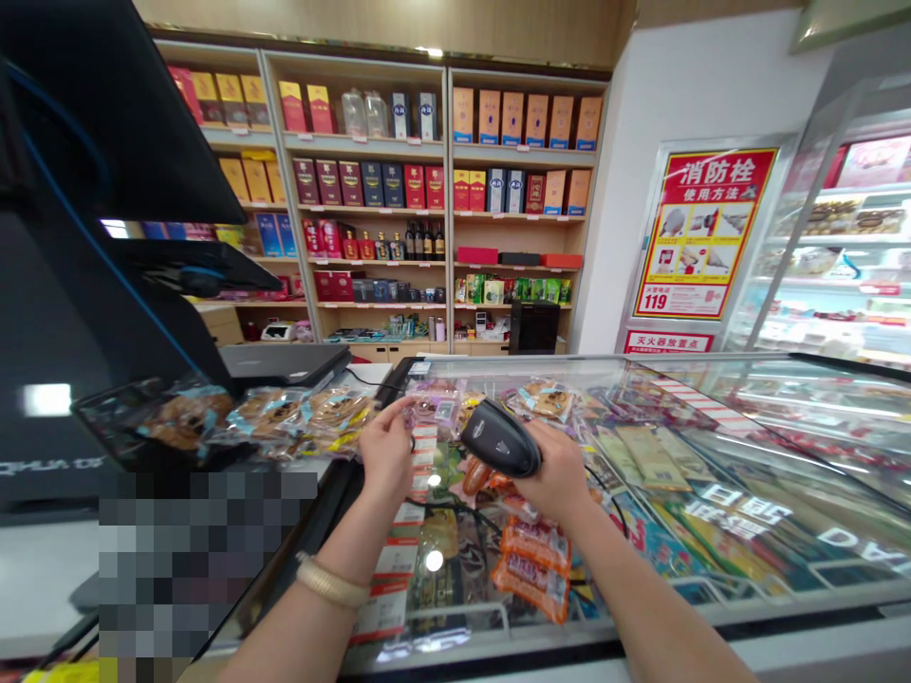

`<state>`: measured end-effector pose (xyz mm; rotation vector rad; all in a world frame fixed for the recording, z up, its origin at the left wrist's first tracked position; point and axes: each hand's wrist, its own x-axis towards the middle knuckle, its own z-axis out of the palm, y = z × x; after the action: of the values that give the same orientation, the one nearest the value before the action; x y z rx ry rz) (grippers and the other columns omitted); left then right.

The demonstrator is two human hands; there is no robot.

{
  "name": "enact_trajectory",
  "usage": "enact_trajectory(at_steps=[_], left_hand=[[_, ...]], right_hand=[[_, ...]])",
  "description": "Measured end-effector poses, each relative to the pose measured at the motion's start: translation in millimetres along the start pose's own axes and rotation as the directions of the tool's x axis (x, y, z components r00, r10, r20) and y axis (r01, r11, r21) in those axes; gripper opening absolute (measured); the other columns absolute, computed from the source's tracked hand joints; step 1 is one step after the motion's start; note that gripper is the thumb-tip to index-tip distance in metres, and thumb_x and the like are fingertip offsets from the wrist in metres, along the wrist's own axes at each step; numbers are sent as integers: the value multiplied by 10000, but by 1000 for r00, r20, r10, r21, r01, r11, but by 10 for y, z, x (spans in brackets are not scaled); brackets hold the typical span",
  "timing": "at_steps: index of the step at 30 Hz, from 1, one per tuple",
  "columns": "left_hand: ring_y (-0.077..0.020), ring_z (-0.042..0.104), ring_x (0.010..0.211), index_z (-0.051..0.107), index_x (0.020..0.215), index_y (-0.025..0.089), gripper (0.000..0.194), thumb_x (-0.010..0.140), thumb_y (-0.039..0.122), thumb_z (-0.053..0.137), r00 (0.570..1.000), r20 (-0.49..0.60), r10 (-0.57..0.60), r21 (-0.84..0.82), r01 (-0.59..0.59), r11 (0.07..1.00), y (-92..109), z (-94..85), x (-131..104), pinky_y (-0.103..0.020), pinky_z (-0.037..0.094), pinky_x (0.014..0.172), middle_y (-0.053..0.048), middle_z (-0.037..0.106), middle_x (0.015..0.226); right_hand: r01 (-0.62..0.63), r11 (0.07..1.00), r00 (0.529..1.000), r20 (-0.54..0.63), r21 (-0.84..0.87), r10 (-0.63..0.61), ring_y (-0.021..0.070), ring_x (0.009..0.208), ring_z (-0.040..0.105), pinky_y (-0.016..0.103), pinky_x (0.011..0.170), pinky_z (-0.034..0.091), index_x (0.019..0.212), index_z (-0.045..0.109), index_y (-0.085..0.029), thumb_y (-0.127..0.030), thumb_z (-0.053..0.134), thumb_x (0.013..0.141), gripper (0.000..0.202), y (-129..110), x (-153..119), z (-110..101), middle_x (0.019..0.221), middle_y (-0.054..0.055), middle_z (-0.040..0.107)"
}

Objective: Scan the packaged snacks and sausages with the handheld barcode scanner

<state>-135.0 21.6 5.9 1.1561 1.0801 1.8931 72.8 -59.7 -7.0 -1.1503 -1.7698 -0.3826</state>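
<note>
My right hand is wrapped around a black barcode scanner, its head tilted left toward a clear, purple-edged snack packet with a white barcode label. At that packet's left edge, my left hand has its index finger stretched along the wrapper and its other fingers curled, seemingly gripping it. Left of this hand lie several clear bags of round biscuits. Another biscuit bag rests behind the scanner. Orange-wrapped snack packets and a sausage-like packet lie below my right hand.
Everything rests around a glass-topped freezer holding packaged goods. A dark checkout terminal stands at the left. The scanner's black cable crosses the glass. Shelves of boxed bottles line the back wall; a refrigerated case stands right.
</note>
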Motion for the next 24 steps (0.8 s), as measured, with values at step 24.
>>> enact_trajectory(at_steps=[24], left_hand=[[-271,584,1070,645,1169,174,381,805,207,540,850,335,406,586,-525,617,-102,-136,100,-450,455,978,-124,626,1087]], right_hand=[[5,999,998,-62,44,-3,190,664,578,284,610,399,784,584,-216,-289,586,749,81,-23,3,-12,707,22,600]])
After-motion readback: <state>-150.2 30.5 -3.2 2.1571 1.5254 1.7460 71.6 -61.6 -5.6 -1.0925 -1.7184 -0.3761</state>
